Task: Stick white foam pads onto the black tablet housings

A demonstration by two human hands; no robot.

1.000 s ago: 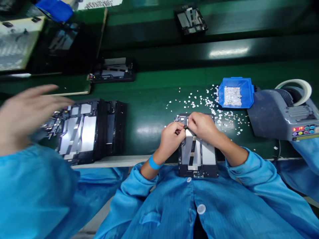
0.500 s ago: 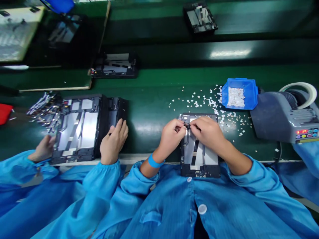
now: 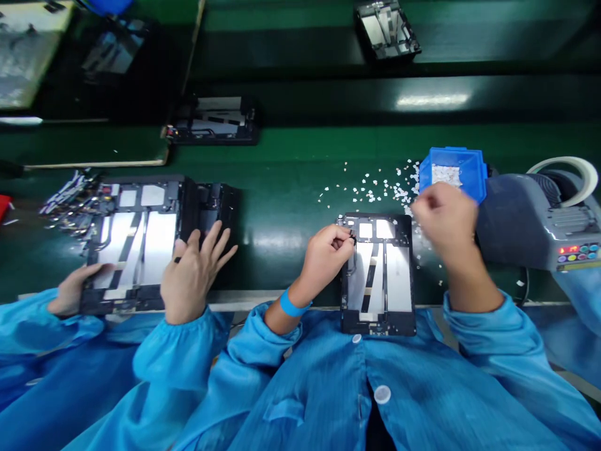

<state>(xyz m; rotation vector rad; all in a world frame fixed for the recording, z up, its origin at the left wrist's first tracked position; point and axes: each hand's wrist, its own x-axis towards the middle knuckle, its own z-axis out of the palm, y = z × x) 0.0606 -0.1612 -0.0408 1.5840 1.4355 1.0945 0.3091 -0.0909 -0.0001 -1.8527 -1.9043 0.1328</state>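
Note:
In front of my body lies an opened tablet (image 3: 399, 275), its dark frame and silvery inside facing up. My left hand (image 3: 326, 257) is closed in a pinch at the tablet's upper left corner, on a small dark part too hidden to name. Up to the right, my right hand (image 3: 448, 216) hangs over the near side of a blue bin (image 3: 474, 164), slightly blurred, with its fingers curled together; what they hold, if anything, does not show. Small white pieces (image 3: 370, 188) lie scattered on the green table (image 3: 277, 238) left of the bin, and more fill it.
A grey tape dispenser (image 3: 530, 219) stands to the right. On my left, a co-worker's hands (image 3: 192, 275) touch a stack of opened tablets (image 3: 157, 241) beside a heap of small cables (image 3: 70, 203). Further tablets (image 3: 211, 119) lie beyond, one on the far belt (image 3: 282, 37).
My right hand has left the tablet's top edge and moved right and up to the blue bin. My left hand stays at the corner. The co-worker's hands and stack have shifted slightly left.

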